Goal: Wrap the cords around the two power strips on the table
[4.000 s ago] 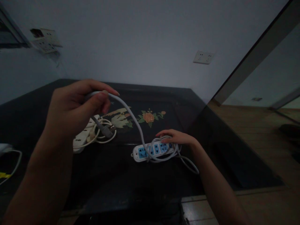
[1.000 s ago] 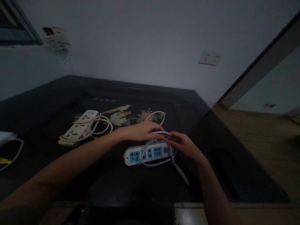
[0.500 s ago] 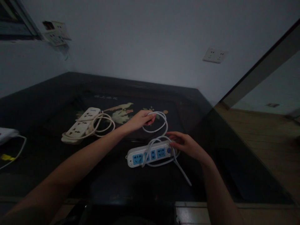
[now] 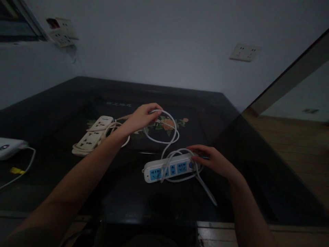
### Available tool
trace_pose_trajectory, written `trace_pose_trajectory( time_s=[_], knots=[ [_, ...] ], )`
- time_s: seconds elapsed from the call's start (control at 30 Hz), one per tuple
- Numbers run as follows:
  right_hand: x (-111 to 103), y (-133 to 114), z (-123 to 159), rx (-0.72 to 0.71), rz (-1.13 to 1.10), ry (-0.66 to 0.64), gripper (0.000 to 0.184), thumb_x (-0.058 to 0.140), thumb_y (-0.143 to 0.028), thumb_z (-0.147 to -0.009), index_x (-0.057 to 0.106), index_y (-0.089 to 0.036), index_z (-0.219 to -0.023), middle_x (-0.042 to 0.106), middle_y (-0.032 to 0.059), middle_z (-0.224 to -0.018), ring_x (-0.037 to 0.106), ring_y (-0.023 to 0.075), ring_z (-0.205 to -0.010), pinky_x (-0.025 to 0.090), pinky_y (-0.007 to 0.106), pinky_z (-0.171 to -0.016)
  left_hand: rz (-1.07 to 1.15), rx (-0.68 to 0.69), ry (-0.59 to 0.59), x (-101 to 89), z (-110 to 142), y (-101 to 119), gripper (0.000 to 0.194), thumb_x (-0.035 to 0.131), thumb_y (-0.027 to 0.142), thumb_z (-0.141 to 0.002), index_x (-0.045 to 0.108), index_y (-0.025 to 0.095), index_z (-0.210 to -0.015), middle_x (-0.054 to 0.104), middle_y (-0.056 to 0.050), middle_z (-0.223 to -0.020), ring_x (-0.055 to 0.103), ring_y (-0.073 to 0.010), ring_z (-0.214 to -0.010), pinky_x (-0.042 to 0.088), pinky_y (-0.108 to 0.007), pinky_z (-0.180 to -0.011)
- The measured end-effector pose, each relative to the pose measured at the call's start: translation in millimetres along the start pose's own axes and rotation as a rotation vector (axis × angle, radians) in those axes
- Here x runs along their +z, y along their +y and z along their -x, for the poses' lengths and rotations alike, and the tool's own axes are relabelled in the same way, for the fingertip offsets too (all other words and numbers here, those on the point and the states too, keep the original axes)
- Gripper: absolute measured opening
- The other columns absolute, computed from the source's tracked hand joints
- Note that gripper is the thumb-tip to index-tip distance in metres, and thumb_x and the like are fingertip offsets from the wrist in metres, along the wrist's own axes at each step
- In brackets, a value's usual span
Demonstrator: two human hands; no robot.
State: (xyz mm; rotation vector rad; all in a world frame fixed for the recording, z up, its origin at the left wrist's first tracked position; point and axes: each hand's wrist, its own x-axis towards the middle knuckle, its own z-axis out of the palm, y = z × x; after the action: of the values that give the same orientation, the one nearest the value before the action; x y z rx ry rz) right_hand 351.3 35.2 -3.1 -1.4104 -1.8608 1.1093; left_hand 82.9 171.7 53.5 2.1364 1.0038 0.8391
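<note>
A white power strip (image 4: 171, 168) with blue sockets lies on the dark table in front of me. Its white cord (image 4: 175, 134) loops over and around the strip and runs up in a coil to my left hand (image 4: 146, 115). That hand pinches the cord above the table, beyond the strip. At the strip's right end, beside the round blue button, my right hand (image 4: 209, 158) has its fingers closed on the strip and the cord crossing there; the exact grip is partly hidden. A thicker length of cord sticks out toward the table's front right.
Left of my forearm lies a second, cream power strip (image 4: 89, 139) with its cord wound over it. A white device (image 4: 10, 146) with a cable and yellow tag (image 4: 17, 170) sits at the far left. Wall sockets (image 4: 244, 52) are behind the dark table (image 4: 123, 199).
My left hand has moved up and away to the left, drawing the cord loop out wider. My right hand stays at the strip's right end. The view has shifted slightly.
</note>
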Motion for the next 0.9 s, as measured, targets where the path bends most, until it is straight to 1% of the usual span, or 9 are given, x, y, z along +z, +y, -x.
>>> trace_pose_trajectory(
  time_s=[0.07,0.27,0.4,0.53,0.63,0.67,0.77,0.83,0.9],
  knots=[
    [0,0,0,-0.007,-0.003,-0.014,0.033,0.061,-0.030,-0.082,0.062,-0.023,-0.115,0.067,0.0063,-0.109,0.063,0.0213,-0.097,0.052,0.040,-0.087,-0.145,0.026,0.030,-5.3,-1,-5,0.028,0.046,0.032,-0.086,0.063,0.015,-0.100,0.058,0.000,-0.064,0.054,-0.0127,-0.063,0.041,-0.024,-0.061],
    [5,2,-2,-0.047,0.030,-0.009,0.032,0.053,-0.028,-0.087,0.058,-0.023,-0.118,0.062,0.0073,-0.115,0.060,0.0206,-0.102,0.051,0.039,-0.088,-0.552,0.002,-0.108,-5.4,6,-18,0.028,0.045,0.026,-0.088,0.062,0.020,-0.110,0.068,-0.006,-0.093,0.061,-0.0173,-0.079,0.044,-0.028,-0.073],
    [13,0,-6,-0.087,0.077,0.006,0.032,0.054,-0.029,-0.087,0.057,-0.023,-0.119,0.061,0.0070,-0.118,0.057,0.0207,-0.107,0.046,0.040,-0.094,-0.796,-0.002,-0.148,7.1,13,-23,0.035,0.047,0.030,-0.089,0.055,0.018,-0.120,0.063,-0.012,-0.109,0.060,-0.0230,-0.096,0.044,-0.033,-0.083],
    [20,-2,-10,-0.032,0.027,-0.017,0.044,0.066,-0.030,-0.079,0.054,-0.022,-0.121,0.063,0.0066,-0.113,0.061,0.0201,-0.098,0.049,0.038,-0.088,-0.899,0.058,-0.139,18.6,17,-23,0.052,0.055,0.030,-0.086,0.043,0.013,-0.133,0.052,-0.017,-0.128,0.047,-0.0315,-0.118,0.039,-0.042,-0.095],
    [22,-1,-10,0.001,-0.005,-0.017,0.058,0.072,-0.026,-0.071,0.051,-0.021,-0.124,0.062,0.0070,-0.114,0.060,0.0210,-0.099,0.048,0.038,-0.089,-0.830,0.195,-0.126,24.2,19,-14,0.052,0.056,0.024,-0.085,0.040,0.017,-0.135,0.044,-0.015,-0.137,0.039,-0.0308,-0.126,0.034,-0.046,-0.101],
    [22,-1,-10,0.006,-0.010,-0.016,0.060,0.073,-0.025,-0.069,0.051,-0.020,-0.125,0.061,0.0075,-0.116,0.059,0.0215,-0.101,0.047,0.039,-0.091,-0.762,0.275,-0.183,25.8,21,-11,0.047,0.055,0.021,-0.086,0.044,0.019,-0.132,0.044,-0.013,-0.137,0.039,-0.0282,-0.126,0.033,-0.044,-0.102],
    [21,-1,-10,0.008,-0.018,-0.034,0.060,0.075,-0.023,-0.066,0.053,-0.019,-0.122,0.062,0.0074,-0.115,0.059,0.0218,-0.102,0.046,0.039,-0.092,-0.480,0.478,-0.474,30.4,31,0,0.034,0.052,0.011,-0.083,0.055,0.021,-0.116,0.055,-0.008,-0.126,0.047,-0.0200,-0.119,0.036,-0.035,-0.100],
    [20,-1,-10,0.004,-0.016,-0.058,0.055,0.075,-0.023,-0.066,0.056,-0.020,-0.117,0.064,0.0060,-0.110,0.061,0.0211,-0.098,0.048,0.037,-0.088,-0.337,0.483,-0.598,32.0,41,2,0.037,0.052,0.006,-0.079,0.056,0.021,-0.113,0.060,-0.007,-0.116,0.052,-0.0184,-0.112,0.040,-0.032,-0.095],
    [20,-1,-9,0.009,-0.018,-0.071,0.051,0.075,-0.024,-0.067,0.058,-0.020,-0.114,0.066,0.0049,-0.104,0.062,0.0202,-0.093,0.050,0.035,-0.083,-0.261,0.426,-0.641,31.4,52,-1,0.044,0.053,0.005,-0.077,0.053,0.021,-0.118,0.061,-0.007,-0.114,0.054,-0.0187,-0.108,0.043,-0.032,-0.092]
  ],
)
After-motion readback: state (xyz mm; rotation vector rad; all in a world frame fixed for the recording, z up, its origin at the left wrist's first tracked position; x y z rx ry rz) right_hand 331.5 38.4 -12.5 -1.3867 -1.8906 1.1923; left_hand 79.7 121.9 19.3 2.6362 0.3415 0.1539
